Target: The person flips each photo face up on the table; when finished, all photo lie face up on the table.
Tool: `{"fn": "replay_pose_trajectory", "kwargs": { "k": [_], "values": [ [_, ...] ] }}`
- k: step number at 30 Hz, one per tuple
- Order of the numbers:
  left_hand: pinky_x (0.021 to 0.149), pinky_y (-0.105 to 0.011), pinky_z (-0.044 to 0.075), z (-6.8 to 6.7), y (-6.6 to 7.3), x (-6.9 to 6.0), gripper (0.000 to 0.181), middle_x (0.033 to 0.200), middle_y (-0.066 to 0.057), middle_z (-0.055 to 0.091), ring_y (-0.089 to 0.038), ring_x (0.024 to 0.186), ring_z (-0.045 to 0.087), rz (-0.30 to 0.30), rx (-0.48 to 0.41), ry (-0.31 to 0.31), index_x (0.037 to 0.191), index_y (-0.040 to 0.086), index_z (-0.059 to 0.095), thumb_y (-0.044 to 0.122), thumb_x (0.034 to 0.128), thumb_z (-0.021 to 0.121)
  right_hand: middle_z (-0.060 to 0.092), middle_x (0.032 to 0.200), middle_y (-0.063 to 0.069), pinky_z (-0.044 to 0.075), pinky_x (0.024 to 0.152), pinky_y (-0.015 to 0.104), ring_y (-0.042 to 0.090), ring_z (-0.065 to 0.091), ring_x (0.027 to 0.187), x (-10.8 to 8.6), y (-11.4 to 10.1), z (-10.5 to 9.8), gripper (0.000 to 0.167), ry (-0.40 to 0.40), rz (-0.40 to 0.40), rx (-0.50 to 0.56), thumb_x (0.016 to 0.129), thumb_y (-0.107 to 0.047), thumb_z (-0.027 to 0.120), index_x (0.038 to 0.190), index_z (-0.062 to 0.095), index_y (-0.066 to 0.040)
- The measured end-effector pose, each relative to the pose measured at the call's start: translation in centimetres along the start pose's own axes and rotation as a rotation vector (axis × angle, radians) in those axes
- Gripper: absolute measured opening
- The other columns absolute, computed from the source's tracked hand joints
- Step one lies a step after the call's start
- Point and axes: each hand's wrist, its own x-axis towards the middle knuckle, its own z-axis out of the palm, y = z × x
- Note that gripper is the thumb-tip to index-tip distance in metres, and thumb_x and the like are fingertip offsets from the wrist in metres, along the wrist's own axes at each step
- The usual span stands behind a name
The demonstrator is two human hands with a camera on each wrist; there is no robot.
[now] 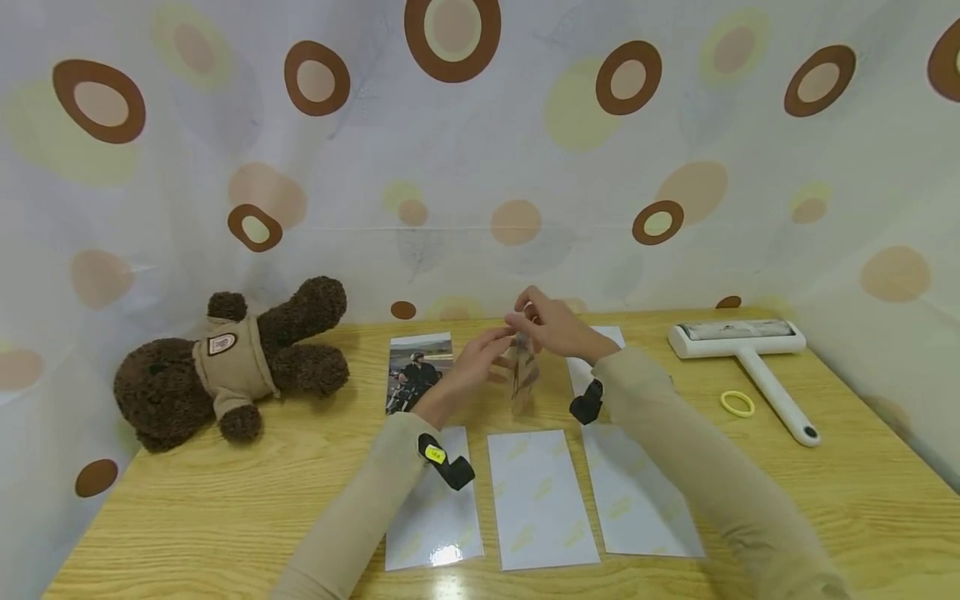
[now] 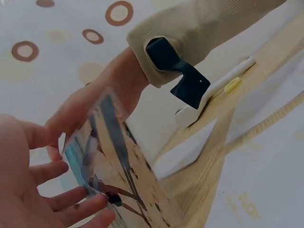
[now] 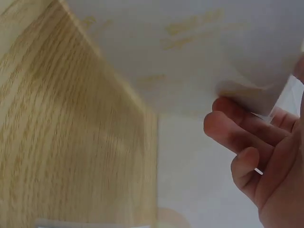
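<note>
At far left a teddy bear (image 1: 234, 367) lies on the table (image 1: 210, 508), then a motorcycle photo (image 1: 412, 375), face up, then white cards (image 1: 543, 500) spaced apart, likely to keep them separate. Left hand (image 1: 474, 367) has fingers spread against a beach photo (image 2: 137, 175) held upright mid-table, right hand (image 1: 558, 329) pinching its top corner, probably for edge access. Further right, yellow ring (image 1: 738, 414), lint roller (image 1: 776, 396); no containers visible.
</note>
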Motion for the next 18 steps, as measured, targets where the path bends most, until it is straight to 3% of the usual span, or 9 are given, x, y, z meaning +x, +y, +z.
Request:
{"fn": "replay_pose_trajectory", "kwargs": {
  "k": [3, 5, 6, 9, 10, 12, 15, 18],
  "values": [
    [0.103, -0.052, 0.04, -0.2, -0.5, 0.0, 0.049, 0.153, -0.011, 0.033, -0.034, 0.13, 0.044, 0.038, 0.116, -0.064, 0.15, 0.012, 0.034, 0.031, 0.1046, 0.039, 0.061, 0.079, 0.014, 0.049, 0.066, 0.037, 0.031, 0.059, 0.06, -0.3, 0.5, -0.2, 0.037, 0.0, 0.028, 0.064, 0.102, -0.029, 0.049, 0.121, 0.04, 0.001],
    [0.1, -0.047, 0.042, -0.3, -0.9, 0.3, 0.043, 0.144, -0.012, 0.043, -0.031, 0.124, 0.048, 0.14, 0.255, -0.12, 0.142, 0.008, 0.045, 0.026, 0.1032, 0.044, 0.06, 0.078, 0.014, 0.048, 0.064, 0.037, 0.034, 0.058, 0.06, -0.5, 1.0, -0.1, 0.037, -0.005, 0.025, 0.074, 0.101, -0.024, 0.051, 0.123, 0.039, 0.003],
    [0.102, -0.048, 0.041, -0.3, -1.1, 0.3, 0.043, 0.144, -0.014, 0.042, -0.032, 0.125, 0.045, 0.163, 0.315, -0.134, 0.141, 0.005, 0.045, 0.024, 0.1023, 0.046, 0.059, 0.079, 0.015, 0.048, 0.063, 0.036, 0.035, 0.058, 0.06, -0.6, 1.2, -0.1, 0.037, -0.01, 0.026, 0.077, 0.1, -0.021, 0.053, 0.123, 0.039, 0.003],
    [0.108, -0.047, 0.035, -0.2, -1.5, 0.4, 0.042, 0.146, -0.018, 0.037, -0.034, 0.134, 0.036, 0.21, 0.501, -0.154, 0.14, 0.0, 0.044, 0.014, 0.1012, 0.046, 0.061, 0.098, 0.019, 0.048, 0.061, 0.034, 0.033, 0.058, 0.065, -0.8, 1.8, 0.2, 0.035, -0.009, 0.014, 0.041, 0.098, -0.014, 0.056, 0.125, 0.041, 0.001],
    [0.11, -0.048, 0.032, -0.2, -1.7, 0.3, 0.042, 0.148, -0.019, 0.034, -0.035, 0.136, 0.033, 0.214, 0.578, -0.148, 0.141, -0.001, 0.043, 0.012, 0.1011, 0.044, 0.061, 0.105, 0.022, 0.048, 0.061, 0.034, 0.031, 0.058, 0.066, -0.8, 2.0, 0.3, 0.036, -0.01, 0.013, 0.022, 0.097, -0.013, 0.057, 0.127, 0.041, 0.0],
    [0.116, -0.052, 0.022, 0.0, -1.8, -0.1, 0.048, 0.157, -0.018, 0.018, -0.038, 0.144, 0.017, 0.148, 0.691, -0.143, 0.149, 0.001, 0.031, 0.01, 0.1021, 0.039, 0.059, 0.113, 0.025, 0.048, 0.064, 0.033, 0.023, 0.057, 0.069, -0.9, 2.3, 0.4, 0.038, -0.013, 0.018, -0.005, 0.096, -0.011, 0.058, 0.129, 0.043, -0.002],
    [0.114, -0.054, 0.023, 0.1, -1.8, -0.2, 0.048, 0.157, -0.019, 0.017, -0.04, 0.144, 0.02, 0.142, 0.847, -0.143, 0.15, 0.007, 0.031, 0.008, 0.1028, 0.036, 0.061, 0.11, 0.024, 0.046, 0.065, 0.032, 0.018, 0.054, 0.069, -1.1, 2.6, 0.5, 0.041, -0.015, 0.014, -0.045, 0.094, -0.009, 0.06, 0.132, 0.044, -0.001],
    [0.113, -0.055, 0.026, -0.2, -2.0, -0.4, 0.05, 0.157, -0.019, 0.02, -0.041, 0.143, 0.023, 0.138, 0.893, -0.138, 0.149, 0.008, 0.034, 0.009, 0.1005, 0.043, 0.062, 0.101, 0.018, 0.046, 0.063, 0.032, 0.016, 0.052, 0.066, -1.2, 3.0, 0.6, 0.042, -0.012, 0.022, -0.074, 0.093, -0.01, 0.061, 0.132, 0.046, -0.001]
  ]
}}
